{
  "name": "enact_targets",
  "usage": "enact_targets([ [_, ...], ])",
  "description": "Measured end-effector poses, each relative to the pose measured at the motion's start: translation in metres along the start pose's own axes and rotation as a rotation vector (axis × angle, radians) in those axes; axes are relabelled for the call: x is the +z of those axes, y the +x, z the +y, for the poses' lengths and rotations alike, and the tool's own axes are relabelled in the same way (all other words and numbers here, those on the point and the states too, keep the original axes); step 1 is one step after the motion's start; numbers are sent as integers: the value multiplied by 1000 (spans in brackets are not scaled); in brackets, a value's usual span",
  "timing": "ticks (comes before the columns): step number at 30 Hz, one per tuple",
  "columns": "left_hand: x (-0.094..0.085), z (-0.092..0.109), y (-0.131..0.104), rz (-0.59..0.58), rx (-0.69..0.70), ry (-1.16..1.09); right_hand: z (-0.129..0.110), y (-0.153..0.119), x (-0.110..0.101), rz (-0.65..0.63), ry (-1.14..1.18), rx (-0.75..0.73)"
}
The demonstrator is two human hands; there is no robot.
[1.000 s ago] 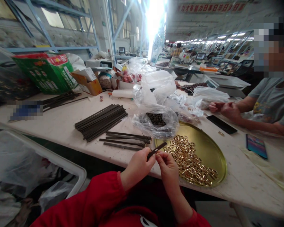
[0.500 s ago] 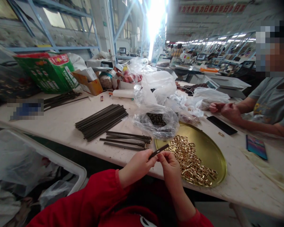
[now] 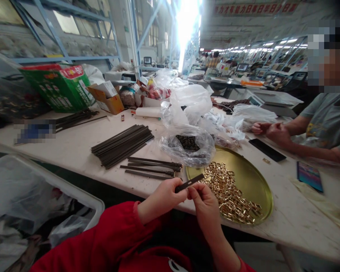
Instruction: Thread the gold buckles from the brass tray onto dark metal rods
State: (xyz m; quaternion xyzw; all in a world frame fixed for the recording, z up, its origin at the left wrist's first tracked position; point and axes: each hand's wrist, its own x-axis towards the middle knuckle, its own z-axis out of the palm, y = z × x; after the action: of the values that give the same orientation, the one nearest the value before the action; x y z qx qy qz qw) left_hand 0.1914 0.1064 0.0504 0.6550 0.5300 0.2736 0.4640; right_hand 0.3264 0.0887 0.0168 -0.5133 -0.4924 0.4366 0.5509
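Note:
A dark brown strap (image 3: 190, 182) with a small slot in it is pinched in my left hand (image 3: 168, 196), its end pointing up and to the right. My right hand (image 3: 206, 200) is closed just below the strap, thumb and fingertips pressed together against its lower edge. Whatever lies between those fingertips is hidden. Right beside my right hand, a round gold tray (image 3: 252, 166) bears a heap of gold metal buckles (image 3: 229, 189). Several straps with buckles at their ends (image 3: 153, 165) lie beyond my left hand. A thick stack of plain dark straps (image 3: 123, 145) is farther back.
An open plastic bag (image 3: 164, 149) of small dark pieces stands behind the tray. At right are a black phone (image 3: 268, 150), a lit phone (image 3: 309, 176) and a co-worker's hands (image 3: 274, 131). A white bin (image 3: 98, 206) stands lower left; boxes (image 3: 107, 98) line the back.
My left hand has shifted slightly left, and the strap's slotted face now shows more clearly. My right hand stays closed close beside it. The camera view has moved a little.

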Motion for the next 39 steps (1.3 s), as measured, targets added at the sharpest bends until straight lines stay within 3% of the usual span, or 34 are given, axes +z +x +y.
enact_targets([
  [10, 15, -3, -1, 138, 26, -24, 13, -2, 1, 89, -249, -166],
  [17, 20, -7, -2, 204, 62, 93, 14, -3, 0, 86, -283, -186],
  [32, 20, -11, -5, 184, 122, 119, 31, -1, -6, 50, -402, -433],
  [34, 19, -11, -5, 184, 113, 121, 28, 0, -6, 37, -347, -381],
  [39, 17, -11, -6, 194, 96, 71, 19, 4, -1, -5, -20, -55],
])
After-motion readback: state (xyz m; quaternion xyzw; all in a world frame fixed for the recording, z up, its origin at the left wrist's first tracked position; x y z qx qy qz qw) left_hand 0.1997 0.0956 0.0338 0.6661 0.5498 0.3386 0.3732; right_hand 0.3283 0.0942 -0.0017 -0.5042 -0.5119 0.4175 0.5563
